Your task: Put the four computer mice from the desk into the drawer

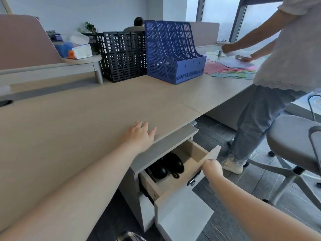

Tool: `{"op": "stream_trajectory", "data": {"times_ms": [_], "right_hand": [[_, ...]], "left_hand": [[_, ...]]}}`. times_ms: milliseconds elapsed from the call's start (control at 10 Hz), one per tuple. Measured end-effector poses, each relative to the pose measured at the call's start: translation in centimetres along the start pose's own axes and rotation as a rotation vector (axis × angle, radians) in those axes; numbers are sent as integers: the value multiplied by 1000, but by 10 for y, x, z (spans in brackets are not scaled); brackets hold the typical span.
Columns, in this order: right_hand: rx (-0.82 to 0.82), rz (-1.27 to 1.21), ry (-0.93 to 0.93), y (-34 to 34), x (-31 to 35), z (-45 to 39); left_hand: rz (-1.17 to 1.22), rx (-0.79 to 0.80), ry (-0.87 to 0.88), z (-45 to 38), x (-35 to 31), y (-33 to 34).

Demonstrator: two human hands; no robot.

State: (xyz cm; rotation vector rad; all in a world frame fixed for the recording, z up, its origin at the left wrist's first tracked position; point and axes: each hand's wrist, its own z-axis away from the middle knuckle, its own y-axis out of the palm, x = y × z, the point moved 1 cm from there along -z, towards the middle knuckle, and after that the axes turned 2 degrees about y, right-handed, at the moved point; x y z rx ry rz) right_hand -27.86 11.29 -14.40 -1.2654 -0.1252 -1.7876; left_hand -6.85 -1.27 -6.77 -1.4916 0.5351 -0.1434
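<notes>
Black, glossy plastic computer mice (166,165) are lying inside the open pale-wood drawer (194,153), lower centre of frame; their number is unclear. Likely light, rigid and slippery, best grasped across the sides. The right hand (212,168) is gripping the drawer's front edge, just right of the mice. The left hand (139,136) is resting flat and unclenched on the beige laminate desk (86,110), holding nothing.

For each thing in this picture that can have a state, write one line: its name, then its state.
Drawer: pulled open.
Computer mice: lying inside the drawer; exact count unclear.
Left hand: open, flat on the desk.
Right hand: gripping the drawer's front edge.
Blue file rack: upright, empty.
Black file rack: upright, contents unclear.
</notes>
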Motion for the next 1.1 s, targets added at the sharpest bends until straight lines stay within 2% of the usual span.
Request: {"op": "stream_trajectory", "data": {"times_ms": [300, 500, 700, 800, 1000, 1100], "right_hand": [[250, 87, -73, 51, 6, 4], [299, 151, -98, 73, 17, -3], [323, 116, -79, 94, 14, -13], [294, 142, -124, 93, 15, -14], [361, 263, -134, 81, 13, -17], [367, 413, -183, 68, 6, -27]], "left_hand": [[-71, 17, -9, -19, 28, 1], [-80, 14, -4, -27, 32, 6], [-79, 3, -5, -28, 31, 7], [-78, 1, -8, -28, 30, 6], [-79, 1, -7, -26, 29, 4], [-65, -22, 17, -24, 28, 5]]}}
